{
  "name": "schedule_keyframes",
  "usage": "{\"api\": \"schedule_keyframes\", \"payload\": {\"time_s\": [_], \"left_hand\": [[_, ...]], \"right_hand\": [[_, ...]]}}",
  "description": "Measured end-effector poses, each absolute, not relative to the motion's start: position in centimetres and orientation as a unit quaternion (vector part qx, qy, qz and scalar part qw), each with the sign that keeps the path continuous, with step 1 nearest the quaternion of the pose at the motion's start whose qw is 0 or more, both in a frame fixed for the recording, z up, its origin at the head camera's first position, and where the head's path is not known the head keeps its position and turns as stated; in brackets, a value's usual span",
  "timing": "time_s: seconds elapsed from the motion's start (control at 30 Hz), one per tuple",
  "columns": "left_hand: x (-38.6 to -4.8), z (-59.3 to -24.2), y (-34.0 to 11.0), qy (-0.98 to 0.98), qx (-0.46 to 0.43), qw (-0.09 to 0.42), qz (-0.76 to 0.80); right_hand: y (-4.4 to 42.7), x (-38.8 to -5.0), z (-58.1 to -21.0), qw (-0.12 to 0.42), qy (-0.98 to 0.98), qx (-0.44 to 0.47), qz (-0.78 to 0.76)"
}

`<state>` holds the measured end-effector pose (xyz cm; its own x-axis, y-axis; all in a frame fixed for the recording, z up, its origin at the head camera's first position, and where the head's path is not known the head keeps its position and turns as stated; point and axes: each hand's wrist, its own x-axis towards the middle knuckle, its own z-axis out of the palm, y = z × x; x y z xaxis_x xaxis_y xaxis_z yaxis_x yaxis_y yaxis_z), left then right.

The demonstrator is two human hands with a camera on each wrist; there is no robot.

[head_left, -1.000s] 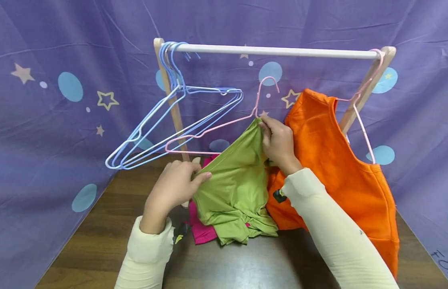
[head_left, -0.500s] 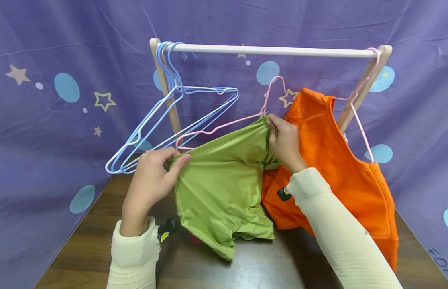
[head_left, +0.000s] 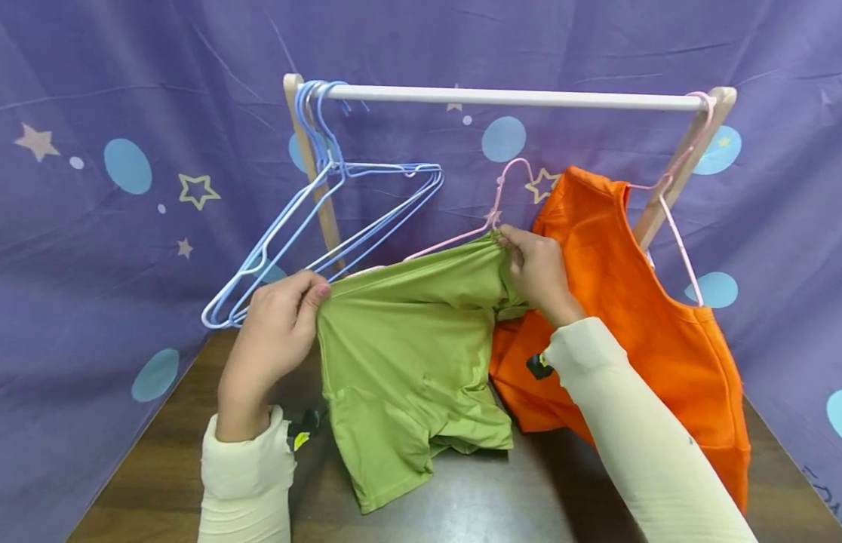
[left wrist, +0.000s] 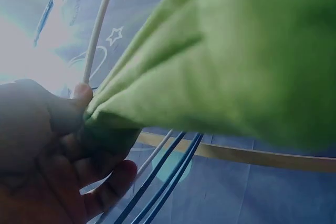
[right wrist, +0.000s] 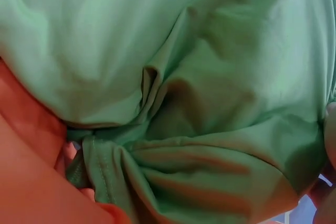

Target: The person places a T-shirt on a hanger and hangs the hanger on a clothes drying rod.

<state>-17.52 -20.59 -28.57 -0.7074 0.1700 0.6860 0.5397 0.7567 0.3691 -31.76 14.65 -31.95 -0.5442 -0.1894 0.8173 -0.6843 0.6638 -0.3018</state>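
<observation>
My left hand [head_left: 271, 332] pinches one upper corner of the green garment [head_left: 407, 354], thumb pressed over bent fingers, and the left wrist view shows the cloth gathering there into tight, fanned pleats. My right hand [head_left: 539, 271] is closed on the other end of that edge, beside the neck of the pink hanger [head_left: 496, 207]; I cannot tell whether it grips the hanger as well. The garment is stretched between my hands in front of the rack, a smooth, thin fabric with soft creases, a bunched fold near my right hand and a line of stitching along one hem. The hanger's slim, sloping arm shows just above the taut edge, its curved hook apart from the round white rail [head_left: 502, 96]. Beside my right sleeve [head_left: 638, 422], rolled at the cuff, hangs a sleeveless orange garment [head_left: 631, 317] in thicker, matte cloth. Slender blue hangers [head_left: 322, 151] cluster at the rail's other end, near a pale wooden post [head_left: 329, 226]. Below lies the brown, wood-grained surface [head_left: 156, 452]; behind, a wrinkled purple curtain [head_left: 190, 45] carries printed stars and ovals.
</observation>
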Motion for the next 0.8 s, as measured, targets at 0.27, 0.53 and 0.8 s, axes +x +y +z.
{"api": "schedule_keyframes", "payload": {"time_s": [0.27, 0.53, 0.8], "left_hand": [[-18.1, -29.0, -20.1, -0.888, -0.234, 0.296, -0.263], [-18.9, -29.8, -18.7, -0.887, -0.272, 0.283, -0.241], [-19.1, -30.4, -17.4, -0.895, -0.255, 0.299, -0.210]], "right_hand": [[15.1, -31.3, -31.7, 0.344, -0.851, 0.293, 0.266], [14.7, -31.2, -31.8, 0.356, -0.838, 0.319, 0.261], [14.1, -30.6, -32.0, 0.371, -0.830, 0.332, 0.251]]}}
